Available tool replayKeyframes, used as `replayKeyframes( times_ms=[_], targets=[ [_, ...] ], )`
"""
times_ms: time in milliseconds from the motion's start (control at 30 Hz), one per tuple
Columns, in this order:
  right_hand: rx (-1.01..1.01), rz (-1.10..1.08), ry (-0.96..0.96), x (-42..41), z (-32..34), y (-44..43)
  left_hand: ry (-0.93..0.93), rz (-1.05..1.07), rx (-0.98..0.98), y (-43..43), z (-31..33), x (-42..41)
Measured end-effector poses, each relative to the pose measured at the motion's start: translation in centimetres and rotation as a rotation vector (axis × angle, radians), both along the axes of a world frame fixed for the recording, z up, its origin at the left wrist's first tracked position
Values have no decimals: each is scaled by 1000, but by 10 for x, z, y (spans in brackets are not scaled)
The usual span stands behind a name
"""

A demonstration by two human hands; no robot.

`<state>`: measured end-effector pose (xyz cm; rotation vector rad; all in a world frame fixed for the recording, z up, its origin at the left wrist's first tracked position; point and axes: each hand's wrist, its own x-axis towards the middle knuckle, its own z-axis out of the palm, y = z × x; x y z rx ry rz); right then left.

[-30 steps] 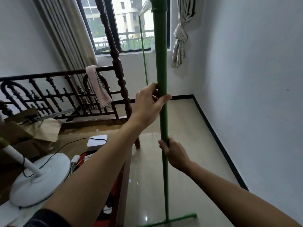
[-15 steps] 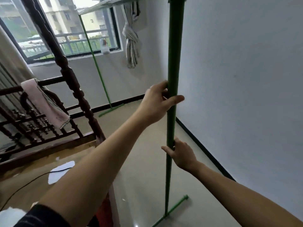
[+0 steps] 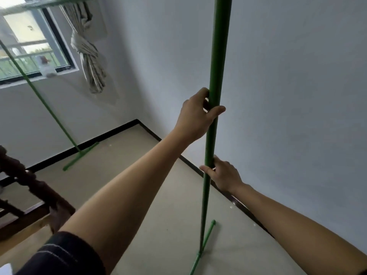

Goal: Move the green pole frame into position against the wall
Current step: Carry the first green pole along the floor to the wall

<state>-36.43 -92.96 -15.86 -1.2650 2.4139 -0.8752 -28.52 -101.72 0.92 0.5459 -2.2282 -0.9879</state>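
Nearest to us, a dark sleeve (image 3: pixel 65 255) covers our left upper arm at the bottom edge of the view, and both forearms reach forward. Our right hand (image 3: pixel 224 175) is wrapped around the lower part of the near upright of the green pole frame (image 3: pixel 217 66), and our left hand (image 3: pixel 198 116) is clenched on the same upright higher up, thumb across its front. That upright stands on the floor (image 3: pixel 129 185) on a short green foot bar (image 3: pixel 204 245), just beside the black skirting (image 3: pixel 238 203) of the wall (image 3: pixel 288 96) on our right. To the left we see a dark wooden bed rail (image 3: pixel 31 187). Farther off, the frame's second upright slants down to its own foot near the far wall, below the window (image 3: pixel 29 46) and the knotted curtain (image 3: pixel 87 54). The frame's top bar runs across the upper left corner.
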Motion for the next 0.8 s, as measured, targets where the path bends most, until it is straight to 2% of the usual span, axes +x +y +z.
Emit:
replayKeyframes(
  times_ms=[367,800],
  targets=[
    [38,-112,-33,-165,-1,10,33,-32,-37,9,-3,-174],
    [75,-254,-10,-244,4,-9,7,-62,-63,-10,4,-271]
  ],
)
